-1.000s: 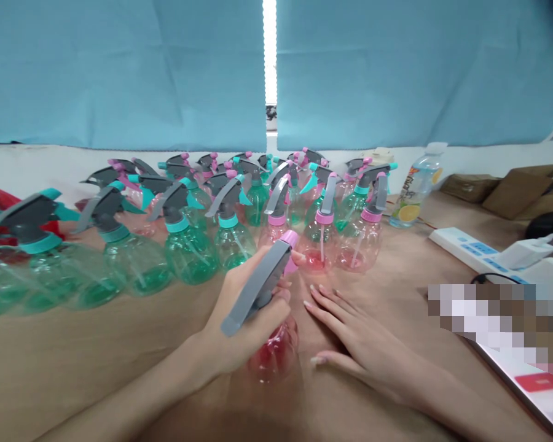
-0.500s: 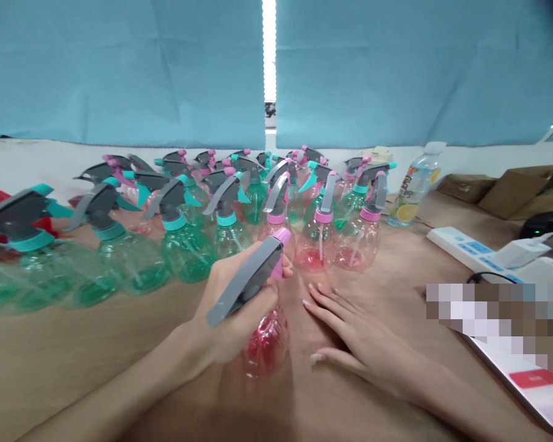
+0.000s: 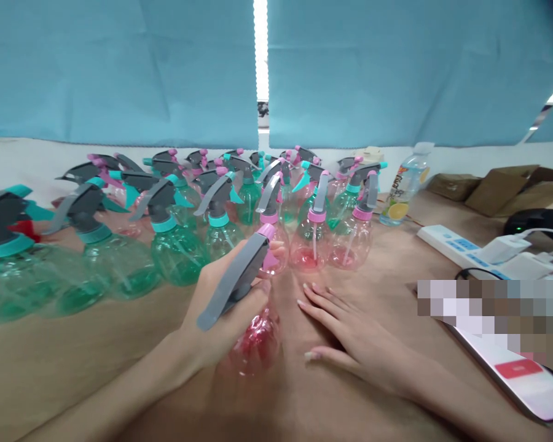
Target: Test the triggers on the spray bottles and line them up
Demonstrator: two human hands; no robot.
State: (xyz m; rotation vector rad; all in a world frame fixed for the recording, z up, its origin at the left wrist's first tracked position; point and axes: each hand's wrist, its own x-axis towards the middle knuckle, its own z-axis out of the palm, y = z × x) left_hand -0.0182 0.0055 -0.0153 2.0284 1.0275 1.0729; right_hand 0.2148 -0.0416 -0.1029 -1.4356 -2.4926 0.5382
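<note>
A pink spray bottle (image 3: 258, 334) sits in the left hand (image 3: 233, 322), its fingers curled tightly around the neck, slightly farther from the right hand (image 3: 354, 331) than a second ago. The right fingers lie loosely spread on the bench (image 3: 96, 368), gripping nothing. The left fingers hide the collar; the base appears to rest on the bench, though blur leaves that uncertain. Left of them, green bottles (image 3: 179, 258) run out of frame; right of both hands, pixelation masks part of a phone-like device (image 3: 544, 393).
</note>
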